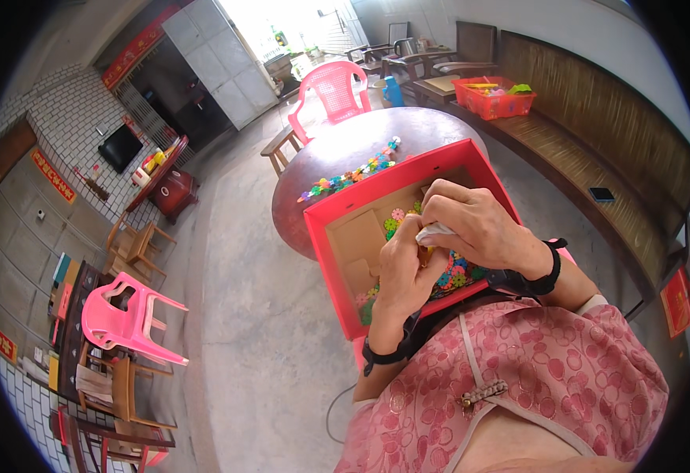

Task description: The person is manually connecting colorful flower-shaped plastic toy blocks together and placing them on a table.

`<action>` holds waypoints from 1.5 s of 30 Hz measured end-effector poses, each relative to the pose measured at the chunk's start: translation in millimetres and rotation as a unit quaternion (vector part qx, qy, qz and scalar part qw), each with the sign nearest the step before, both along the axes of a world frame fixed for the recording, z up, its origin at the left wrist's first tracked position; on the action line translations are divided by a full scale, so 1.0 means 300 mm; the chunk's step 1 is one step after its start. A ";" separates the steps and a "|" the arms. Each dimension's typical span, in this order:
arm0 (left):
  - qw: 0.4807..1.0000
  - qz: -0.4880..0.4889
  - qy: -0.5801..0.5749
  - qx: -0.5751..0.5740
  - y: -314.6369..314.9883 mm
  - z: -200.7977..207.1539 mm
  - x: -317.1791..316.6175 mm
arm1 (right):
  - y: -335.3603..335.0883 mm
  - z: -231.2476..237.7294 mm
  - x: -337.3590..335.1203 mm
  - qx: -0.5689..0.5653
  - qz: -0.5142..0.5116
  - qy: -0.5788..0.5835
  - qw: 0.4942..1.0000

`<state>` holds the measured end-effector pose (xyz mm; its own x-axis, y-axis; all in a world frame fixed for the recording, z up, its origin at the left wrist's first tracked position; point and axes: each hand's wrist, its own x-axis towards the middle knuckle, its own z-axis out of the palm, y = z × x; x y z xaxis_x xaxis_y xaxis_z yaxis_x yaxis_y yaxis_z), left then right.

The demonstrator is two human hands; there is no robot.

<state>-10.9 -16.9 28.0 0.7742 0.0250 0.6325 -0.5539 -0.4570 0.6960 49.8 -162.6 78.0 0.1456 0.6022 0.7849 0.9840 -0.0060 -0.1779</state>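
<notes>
Both hands meet over a red box (pixel 337 272) that rests on the near edge of a round brown desk (pixel 337 150). The right hand (pixel 479 229) is curled narrow, its fingertips pinched on a small white piece (pixel 433 232) at the spot where the two hands touch. The left hand (pixel 404 276) comes up from below, fingers bent around something small and yellowish right under that white piece; what it is cannot be made out, as the fingers cover most of it. Each wrist wears a black strap.

Under and around the hands, on the cardboard floor of the box, lie colourful flower-shaped plastic pieces (pixel 455 276), most of them heaped just below the right hand, a few more just beyond the left hand's fingertips. Beyond the far wall of the box, well past both hands, a chain of the same pieces (pixel 353 173) stretches across the desk. Further off behind the desk stands a pink plastic chair (pixel 333 87), and to the far right of the right hand a red basket (pixel 490 98) sits on a long wooden bench.
</notes>
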 end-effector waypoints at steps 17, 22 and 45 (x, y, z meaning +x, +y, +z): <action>0.992 -0.053 -0.064 -0.094 0.047 0.036 -0.123 | -0.161 0.154 -0.084 0.311 0.245 0.237 0.887; 0.987 -0.034 -0.121 -0.096 0.037 0.015 -0.066 | -0.082 -0.008 0.071 0.032 -0.039 0.081 0.995; 0.964 -0.019 -0.127 -0.233 -0.078 -0.090 0.073 | 0.045 -0.047 0.001 0.037 0.041 0.010 0.998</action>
<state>10.9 -40.2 1.1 0.6010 0.3267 0.7294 -0.7440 -0.1047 0.6599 50.2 -149.2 63.8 0.1143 0.5537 0.8248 0.9767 0.0891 -0.1952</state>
